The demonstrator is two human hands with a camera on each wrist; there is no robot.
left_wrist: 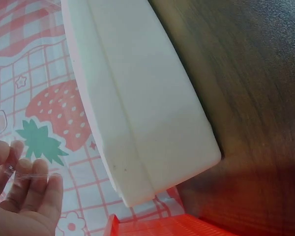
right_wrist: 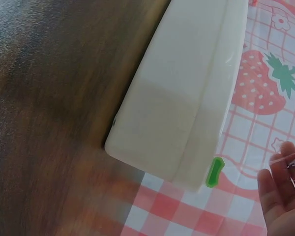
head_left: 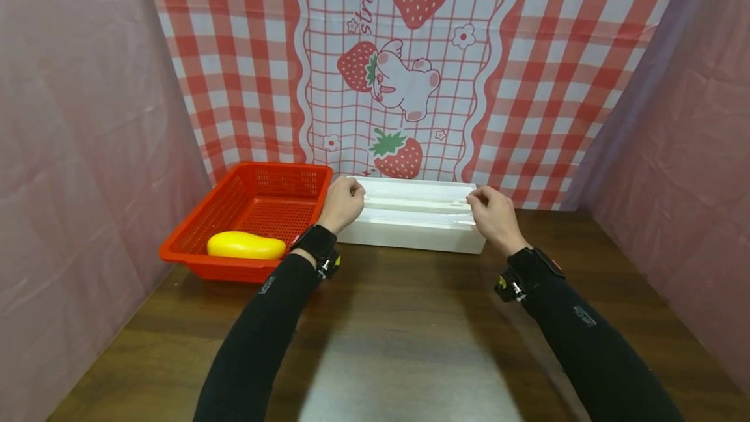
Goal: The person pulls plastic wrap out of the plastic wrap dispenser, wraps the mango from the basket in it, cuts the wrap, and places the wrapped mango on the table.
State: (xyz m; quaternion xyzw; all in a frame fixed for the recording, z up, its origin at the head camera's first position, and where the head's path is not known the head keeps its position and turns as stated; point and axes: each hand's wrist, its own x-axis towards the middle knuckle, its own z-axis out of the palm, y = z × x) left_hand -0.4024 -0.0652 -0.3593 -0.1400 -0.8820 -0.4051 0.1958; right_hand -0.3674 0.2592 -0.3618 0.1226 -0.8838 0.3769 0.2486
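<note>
The left hand and right hand pinched 1 clear film in their fingers above the white box, which stood far on the table, right of the red basket.

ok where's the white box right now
In the head view, the white box stands far back on the table, right of the red basket, with the left hand and right hand near its ends.

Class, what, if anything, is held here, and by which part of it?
Clear film, its opposite ends pinched by the left hand and the right hand.
</note>
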